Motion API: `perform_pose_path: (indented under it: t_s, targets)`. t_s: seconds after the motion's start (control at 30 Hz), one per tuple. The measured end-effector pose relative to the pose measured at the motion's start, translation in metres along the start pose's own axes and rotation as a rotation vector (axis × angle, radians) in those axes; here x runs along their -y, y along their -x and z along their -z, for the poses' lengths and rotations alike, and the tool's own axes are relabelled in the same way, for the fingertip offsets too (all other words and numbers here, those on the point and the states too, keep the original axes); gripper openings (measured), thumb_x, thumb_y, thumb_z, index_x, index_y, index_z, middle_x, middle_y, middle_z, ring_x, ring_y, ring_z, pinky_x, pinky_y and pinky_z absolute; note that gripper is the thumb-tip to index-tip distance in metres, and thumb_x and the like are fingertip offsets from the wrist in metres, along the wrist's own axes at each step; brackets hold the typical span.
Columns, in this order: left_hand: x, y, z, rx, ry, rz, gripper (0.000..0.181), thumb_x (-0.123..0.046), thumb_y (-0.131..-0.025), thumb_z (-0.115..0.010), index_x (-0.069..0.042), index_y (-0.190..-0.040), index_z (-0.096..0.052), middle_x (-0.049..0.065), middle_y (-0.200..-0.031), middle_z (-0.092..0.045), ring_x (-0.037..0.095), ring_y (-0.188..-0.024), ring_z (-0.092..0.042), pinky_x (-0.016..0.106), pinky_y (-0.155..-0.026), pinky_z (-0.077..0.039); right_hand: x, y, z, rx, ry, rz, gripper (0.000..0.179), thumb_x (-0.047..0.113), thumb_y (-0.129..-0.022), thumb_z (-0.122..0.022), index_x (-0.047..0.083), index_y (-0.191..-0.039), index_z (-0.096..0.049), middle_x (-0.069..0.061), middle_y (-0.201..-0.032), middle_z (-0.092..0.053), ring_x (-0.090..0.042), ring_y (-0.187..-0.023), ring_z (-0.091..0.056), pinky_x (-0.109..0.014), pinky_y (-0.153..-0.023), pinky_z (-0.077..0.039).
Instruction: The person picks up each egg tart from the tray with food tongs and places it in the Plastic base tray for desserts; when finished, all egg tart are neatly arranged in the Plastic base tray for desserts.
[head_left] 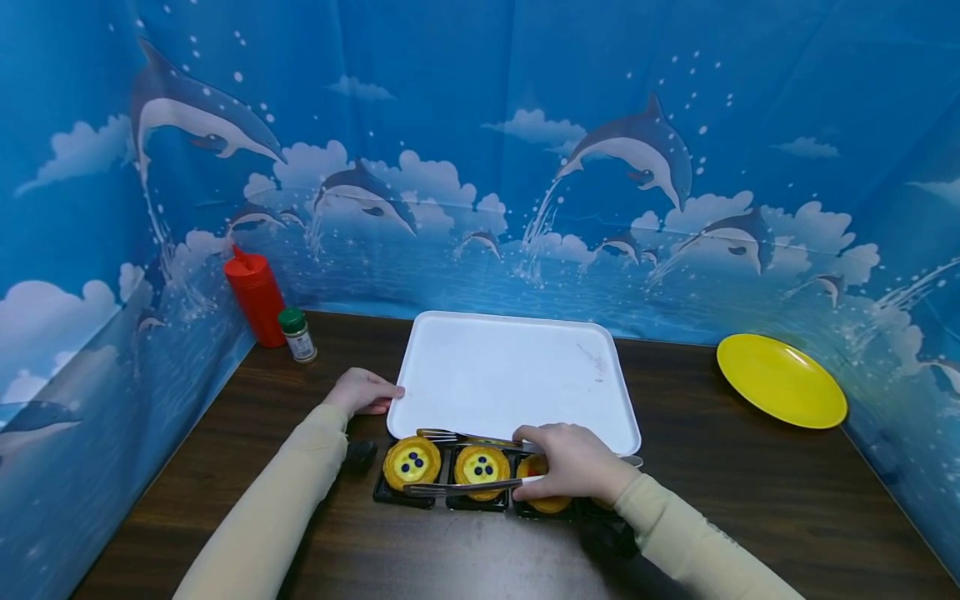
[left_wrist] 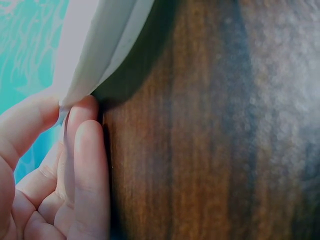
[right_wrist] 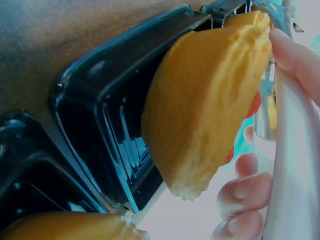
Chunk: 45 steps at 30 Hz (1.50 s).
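Observation:
My left hand (head_left: 363,392) pinches the left edge of a white rectangular tray (head_left: 510,375) between thumb and fingers; the left wrist view shows this grip on the rim (left_wrist: 95,55). In front of that tray lies a black plastic container (right_wrist: 82,82) with several compartments. It holds egg tarts; two bear dark berries, the left tart (head_left: 412,464) and the middle tart (head_left: 482,465). My right hand (head_left: 573,462) holds metal tongs (head_left: 487,486) whose two arms straddle the row. Beneath it, the tart with red fruit (right_wrist: 205,100) is partly hidden.
A red squeeze bottle (head_left: 257,298) and a green-capped spice jar (head_left: 297,335) stand at the back left. On the right, a yellow plate (head_left: 782,381) lies on the dark wooden table (head_left: 720,500). A blue dolphin-print cloth (head_left: 480,167) hangs behind.

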<state>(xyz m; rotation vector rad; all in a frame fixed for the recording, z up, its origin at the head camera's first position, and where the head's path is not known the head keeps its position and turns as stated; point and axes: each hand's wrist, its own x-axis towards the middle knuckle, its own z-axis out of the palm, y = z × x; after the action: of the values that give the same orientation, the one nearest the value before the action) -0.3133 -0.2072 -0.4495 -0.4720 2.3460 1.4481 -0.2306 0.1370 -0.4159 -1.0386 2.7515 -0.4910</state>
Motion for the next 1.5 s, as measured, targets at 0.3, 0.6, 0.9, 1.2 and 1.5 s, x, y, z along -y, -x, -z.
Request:
perform_pose_path:
  t_s: [0.3,0.6,0.9,1.2,1.5]
  targets:
    - [-0.002,0.001,0.000,-0.008,-0.001,-0.004,0.035,-0.022,-0.084,-0.073,0.004,-0.106,-0.067,0.007,-0.078,-0.068,0.012,-0.061,-0.063,0.020,-0.063,-0.055,-0.001,0.002,0.004,0.015,-0.014,-0.014,0.062,0.056,-0.071,-0.075,0.018,-0.118,-0.061,0.007,-0.097,-0.067,-0.006,-0.071,-0.051,-0.023,-0.062,-0.046]
    - [-0.002,-0.002,0.000,-0.003,-0.001,-0.005,0.035,-0.022,-0.084,-0.073,0.004,-0.106,-0.067,0.007,-0.079,-0.069,0.012,-0.061,-0.063,0.020,-0.064,-0.055,-0.009,0.013,0.008,-0.008,-0.021,-0.058,0.064,0.061,-0.071,-0.073,0.021,-0.118,-0.060,0.011,-0.094,-0.065,-0.006,-0.069,-0.050,-0.022,-0.059,-0.043]
    - [-0.002,0.000,-0.002,0.000,-0.001,-0.005,0.035,-0.022,-0.083,-0.074,0.004,-0.105,-0.068,0.008,-0.080,-0.068,0.012,-0.062,-0.063,0.020,-0.064,-0.055,-0.011,0.029,0.018,-0.025,-0.025,-0.090,0.065,0.065,-0.071,-0.070,0.022,-0.119,-0.059,0.012,-0.081,-0.061,-0.006,-0.061,-0.047,-0.023,-0.051,-0.039]
    - [-0.001,0.004,-0.002,0.004,-0.006,-0.007,0.035,-0.023,-0.085,-0.072,0.004,-0.106,-0.067,0.007,-0.079,-0.068,0.012,-0.061,-0.063,0.019,-0.064,-0.054,-0.022,0.056,0.030,-0.068,-0.015,-0.201,0.066,0.064,-0.068,-0.073,0.025,-0.119,-0.059,0.013,-0.073,-0.057,-0.005,-0.059,-0.045,-0.022,-0.050,-0.039]
    - [0.000,0.006,0.000,0.013,-0.007,-0.010,0.036,-0.023,-0.085,-0.073,0.005,-0.106,-0.066,0.008,-0.080,-0.068,0.012,-0.062,-0.063,0.019,-0.065,-0.054,-0.043,0.082,0.036,-0.130,-0.032,-0.304,0.066,0.059,-0.068,-0.076,0.019,-0.118,-0.060,0.008,-0.076,-0.062,-0.005,-0.061,-0.049,-0.022,-0.052,-0.045]
